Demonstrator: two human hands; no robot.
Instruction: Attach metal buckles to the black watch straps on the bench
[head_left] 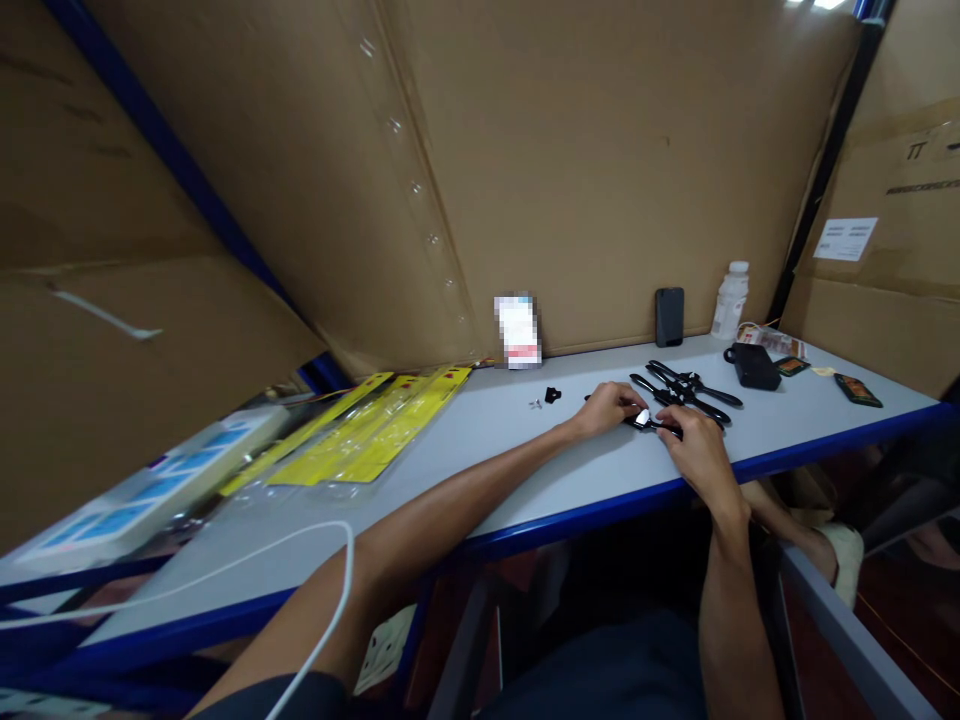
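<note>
A slim black tool with a shiny, light-coloured middle [642,419] lies low over the tabletop between my two hands. My left hand [613,407] is closed around its left part, fingers bent over it. Toward its right end, my right hand [694,447] pinches the black handle between thumb and fingers. Just behind my hands rests a loose pile of similar black tools [694,385], lying crosswise over one another. To the left of my left hand are a small black part [553,395] and several tiny metal pieces [535,404]. The tool's exact kind is too small to tell.
Yellow cards in clear packaging [390,425] and a white tray with blue compartments [161,490] occupy the left. Along the back stand a black phone-like slab [670,317] and a bottle [730,302]. A black box [753,367] sits rightward. A white cable [349,560] crosses my left arm.
</note>
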